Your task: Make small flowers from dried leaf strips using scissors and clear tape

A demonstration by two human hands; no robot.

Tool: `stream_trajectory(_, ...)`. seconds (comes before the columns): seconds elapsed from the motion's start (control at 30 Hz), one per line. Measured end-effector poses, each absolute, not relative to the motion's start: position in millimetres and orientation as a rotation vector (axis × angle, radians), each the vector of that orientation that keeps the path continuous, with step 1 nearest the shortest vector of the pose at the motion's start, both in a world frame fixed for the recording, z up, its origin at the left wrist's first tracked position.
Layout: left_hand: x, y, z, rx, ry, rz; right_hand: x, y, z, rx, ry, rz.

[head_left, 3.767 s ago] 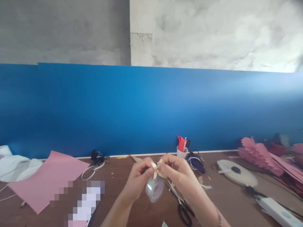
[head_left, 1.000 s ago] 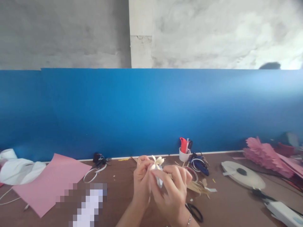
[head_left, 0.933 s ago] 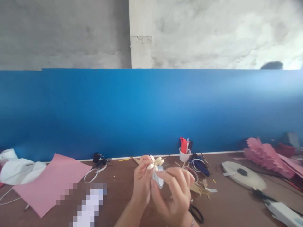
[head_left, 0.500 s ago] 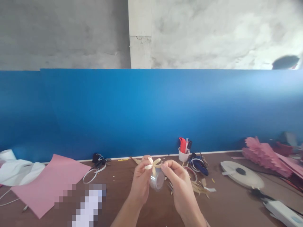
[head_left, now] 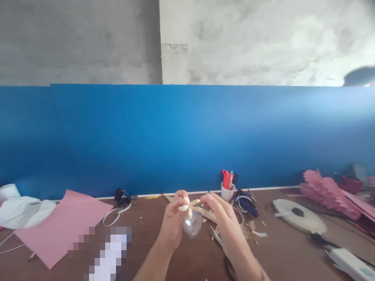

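My left hand [head_left: 173, 220] pinches a small cream flower [head_left: 190, 206] with narrow, spread petals, holding it by its base between thumb and fingertips. To the right, my right hand [head_left: 224, 222] has its fingers stretched toward the tip of one petal; whether they touch it I cannot tell, and its thumb is mostly hidden. Just below the flower a roll of clear tape [head_left: 193, 224] is on the brown table. A pair of scissors [head_left: 216, 235] lies partly under my right hand, beside strips of tan material [head_left: 250, 233].
A pink sheet [head_left: 66, 228] and crumpled white material [head_left: 26, 212] lie left. At the back are a white cup of pens [head_left: 227, 192] and a blue coiled item [head_left: 247, 205]. A pale oval device [head_left: 299, 216], pink pleated paper [head_left: 329, 191] and a white power strip [head_left: 350, 263] are right.
My right hand has let go of the petal and its fingers have straightened and lifted slightly. The scissors now show more beside it. My left hand still holds the flower.
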State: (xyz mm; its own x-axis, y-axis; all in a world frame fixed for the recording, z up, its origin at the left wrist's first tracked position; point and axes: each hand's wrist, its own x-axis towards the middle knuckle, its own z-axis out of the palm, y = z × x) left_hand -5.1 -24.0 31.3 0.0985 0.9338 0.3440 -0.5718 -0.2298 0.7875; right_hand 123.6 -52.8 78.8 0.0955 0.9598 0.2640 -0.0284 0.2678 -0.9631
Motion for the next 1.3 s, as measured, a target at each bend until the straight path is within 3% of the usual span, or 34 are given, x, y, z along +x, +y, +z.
stream_trajectory(0.43,-5,-26,30,1.046,0.429,1.356,131,-46,85,-0.896,-1.297,1.555)
stream_trajectory(0.73,-6,-23,29,0.801,0.402,1.282,139,-40,67,-1.007,-1.311,1.247)
stream_trajectory(0.9,-8,-20,26,0.679,0.532,1.354,137,-39,52,-0.865,-1.408,1.453)
stream_trajectory(1.3,-4,-15,25,0.743,0.531,1.501,139,-46,71,-1.043,-1.366,1.381)
